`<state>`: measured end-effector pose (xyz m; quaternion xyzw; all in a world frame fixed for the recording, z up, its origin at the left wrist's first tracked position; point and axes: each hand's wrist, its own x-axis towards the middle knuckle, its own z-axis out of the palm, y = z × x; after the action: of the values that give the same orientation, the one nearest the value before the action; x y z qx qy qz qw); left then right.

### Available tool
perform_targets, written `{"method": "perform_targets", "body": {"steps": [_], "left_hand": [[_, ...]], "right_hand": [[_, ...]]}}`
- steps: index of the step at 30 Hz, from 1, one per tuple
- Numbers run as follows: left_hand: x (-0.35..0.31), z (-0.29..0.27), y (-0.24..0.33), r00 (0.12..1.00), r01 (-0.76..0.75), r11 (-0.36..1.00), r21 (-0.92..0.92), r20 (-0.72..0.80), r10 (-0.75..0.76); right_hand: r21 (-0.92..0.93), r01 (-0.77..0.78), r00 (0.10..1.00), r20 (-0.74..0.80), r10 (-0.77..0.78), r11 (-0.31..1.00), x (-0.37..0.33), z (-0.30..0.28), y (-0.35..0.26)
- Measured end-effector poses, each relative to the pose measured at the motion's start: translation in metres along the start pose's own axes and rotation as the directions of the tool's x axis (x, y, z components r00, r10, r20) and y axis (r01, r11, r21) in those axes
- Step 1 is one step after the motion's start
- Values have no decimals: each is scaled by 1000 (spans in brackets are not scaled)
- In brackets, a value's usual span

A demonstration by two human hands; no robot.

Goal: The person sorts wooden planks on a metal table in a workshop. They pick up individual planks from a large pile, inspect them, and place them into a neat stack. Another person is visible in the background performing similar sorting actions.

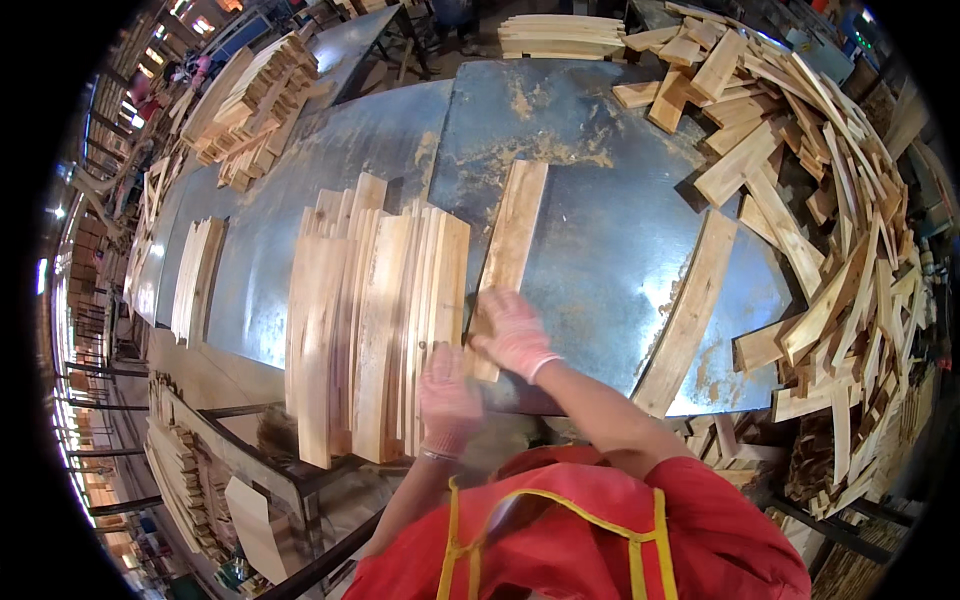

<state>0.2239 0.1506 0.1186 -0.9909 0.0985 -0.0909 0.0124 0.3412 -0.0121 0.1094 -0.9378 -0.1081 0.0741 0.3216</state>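
Observation:
My right hand, in a pink work glove, lies over the near part of a single wooden board, with its fingers closed about the board's edges. That board slants on the metal tabletop, just right of a row of boards. My left hand, gloved alike and slightly blurred, rests against the near right end of this row of boards, fingers stretched upward. The boards in the row stand on edge, side by side, and their near ends jut past the table's front edge. Farther right lies another lone board.
A large jumbled heap of boards lines the table's right side. Neat stacks stand at the far left and far middle. A small bundle sits on the left. Sawdust patches mark the metal tabletop.

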Motion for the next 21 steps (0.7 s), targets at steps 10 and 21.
{"method": "perform_targets", "body": {"steps": [10, 21], "left_hand": [[94, 8, 55, 753, 492, 865, -95, 545, -369], [-3, 54, 39, 426, 431, -762, -484, 853, -301]], "right_hand": [[-74, -765, 607, -414, 678, 640, -75, -139, 258], [994, -92, 923, 65, 379, 55, -53, -75, 218]]}}
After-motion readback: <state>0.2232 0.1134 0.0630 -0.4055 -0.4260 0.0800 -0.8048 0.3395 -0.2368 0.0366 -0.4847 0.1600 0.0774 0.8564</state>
